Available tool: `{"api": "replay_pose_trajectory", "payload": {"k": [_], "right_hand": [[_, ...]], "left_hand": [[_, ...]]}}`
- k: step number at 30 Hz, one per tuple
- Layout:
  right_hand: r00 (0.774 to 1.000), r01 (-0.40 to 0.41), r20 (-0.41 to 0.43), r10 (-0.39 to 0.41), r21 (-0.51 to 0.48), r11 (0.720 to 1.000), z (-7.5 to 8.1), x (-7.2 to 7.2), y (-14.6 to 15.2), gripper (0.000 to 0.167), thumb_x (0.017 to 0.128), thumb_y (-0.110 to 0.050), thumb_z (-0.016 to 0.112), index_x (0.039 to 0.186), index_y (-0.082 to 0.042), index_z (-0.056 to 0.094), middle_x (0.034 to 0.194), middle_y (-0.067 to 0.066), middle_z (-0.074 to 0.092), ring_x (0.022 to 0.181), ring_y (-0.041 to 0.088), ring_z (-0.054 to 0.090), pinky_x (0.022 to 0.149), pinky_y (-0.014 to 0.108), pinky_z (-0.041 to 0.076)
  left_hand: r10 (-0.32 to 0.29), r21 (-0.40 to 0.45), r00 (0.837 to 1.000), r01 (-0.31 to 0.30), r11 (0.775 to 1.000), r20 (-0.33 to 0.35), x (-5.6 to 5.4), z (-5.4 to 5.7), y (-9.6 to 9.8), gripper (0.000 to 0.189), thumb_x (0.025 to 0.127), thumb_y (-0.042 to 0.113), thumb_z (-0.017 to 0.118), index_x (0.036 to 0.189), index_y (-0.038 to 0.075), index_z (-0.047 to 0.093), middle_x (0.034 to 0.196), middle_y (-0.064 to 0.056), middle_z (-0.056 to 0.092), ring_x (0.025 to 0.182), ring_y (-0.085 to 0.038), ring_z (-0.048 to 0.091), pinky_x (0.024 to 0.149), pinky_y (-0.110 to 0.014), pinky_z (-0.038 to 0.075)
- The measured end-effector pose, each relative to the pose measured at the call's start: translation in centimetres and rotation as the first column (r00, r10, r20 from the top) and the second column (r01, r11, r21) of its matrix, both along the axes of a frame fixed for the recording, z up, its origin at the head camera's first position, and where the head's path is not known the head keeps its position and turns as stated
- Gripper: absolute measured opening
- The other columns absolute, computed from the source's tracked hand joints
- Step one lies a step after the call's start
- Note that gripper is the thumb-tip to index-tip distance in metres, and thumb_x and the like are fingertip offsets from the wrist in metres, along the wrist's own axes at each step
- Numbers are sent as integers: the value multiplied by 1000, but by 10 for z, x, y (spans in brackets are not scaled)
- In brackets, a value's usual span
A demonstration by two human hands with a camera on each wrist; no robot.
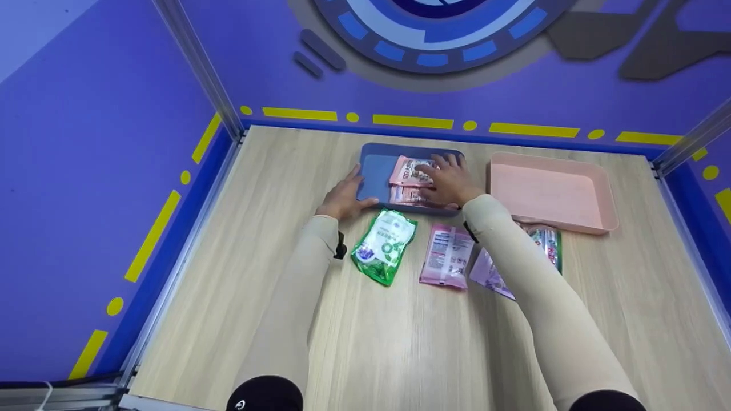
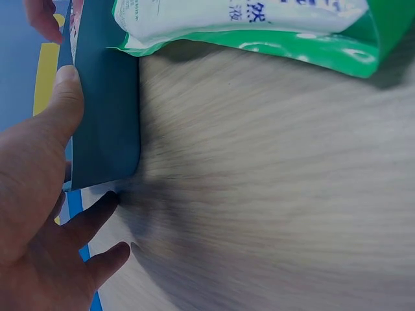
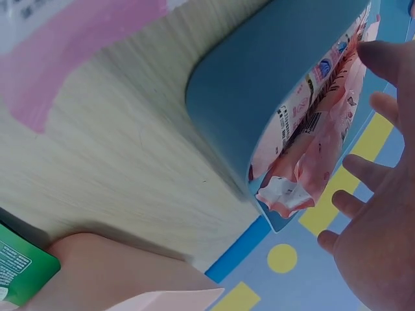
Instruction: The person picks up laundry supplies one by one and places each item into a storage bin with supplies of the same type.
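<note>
My left hand (image 1: 341, 195) is at the near-left corner of a blue tray (image 1: 374, 177). In the left wrist view its thumb lies along the tray's rim, and the other fingers spread around the corner. Two pink snack packets lie inside: one packet (image 1: 406, 171) farther back, the other packet (image 1: 404, 194) nearer the front wall. My right hand (image 1: 454, 185) reaches over the tray's right side with spread fingers, fingertips right at the packets. The right wrist view shows the packets (image 3: 321, 146) beneath those fingers (image 3: 369, 170).
In front of the tray lie a green-and-white pouch (image 1: 384, 245), a pink packet (image 1: 446, 257) and a purple packet (image 1: 490, 275) partly under the right sleeve. A pink tray (image 1: 551, 194) stands at right, with another colourful packet (image 1: 551, 244) before it. Walls border the table.
</note>
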State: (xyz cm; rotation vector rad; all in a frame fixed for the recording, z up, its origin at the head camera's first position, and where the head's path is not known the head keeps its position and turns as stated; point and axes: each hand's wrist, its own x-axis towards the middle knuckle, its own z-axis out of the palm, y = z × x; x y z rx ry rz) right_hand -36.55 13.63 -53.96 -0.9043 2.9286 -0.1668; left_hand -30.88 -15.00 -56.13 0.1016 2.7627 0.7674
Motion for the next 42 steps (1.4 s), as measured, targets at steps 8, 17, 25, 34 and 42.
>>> {"api": "replay_pose_trajectory", "payload": {"k": [8, 17, 25, 34, 42], "right_hand": [[999, 18, 32, -18, 7, 1000, 1, 2, 0, 63, 97, -46, 66, 154, -27, 48, 163, 19, 33, 148, 50, 24, 120, 71, 13], [999, -2, 35, 3, -15, 1000, -1, 3, 6, 64, 97, -49, 66, 154, -28, 47, 163, 18, 32, 147, 48, 25, 119, 71, 15], [999, -36, 31, 38, -56, 998, 3, 12, 5, 64, 97, -47, 67, 154, -28, 47, 163, 16, 34, 148, 47, 26, 119, 70, 15], [994, -104, 32, 106, -66, 992, 6, 22, 0, 66, 96, -48, 68, 155, -29, 47, 163, 13, 36, 147, 47, 29, 119, 71, 15], [987, -153, 37, 157, -88, 984, 8, 35, 1, 75, 93, -49, 74, 157, -26, 42, 164, 11, 35, 150, 44, 28, 120, 70, 16]], "left_hand": [[-6, -10, 1000, 6, 1000, 2, -1, 1, 0, 85, 96, 55, 66, 162, 12, 32, 174, 4, 1, 156, -25, 20, 125, -43, 25], [9, 2, 1000, -9, 1000, 6, -1, 0, 1, 86, 95, 55, 66, 162, 13, 32, 174, 5, 1, 156, -25, 19, 125, -45, 24], [9, 0, 1000, -9, 1000, -2, 1, -1, 1, 84, 96, 55, 65, 162, 14, 32, 174, 5, 1, 157, -26, 19, 125, -45, 23], [1, -6, 1000, -1, 1000, -5, 3, 2, 1, 82, 98, 53, 64, 162, 13, 33, 174, 4, 1, 157, -24, 18, 126, -42, 22], [8, 2, 1000, -8, 1000, 9, 2, 2, 2, 81, 98, 53, 64, 162, 14, 32, 174, 3, 1, 157, -25, 17, 126, -45, 22]]}}
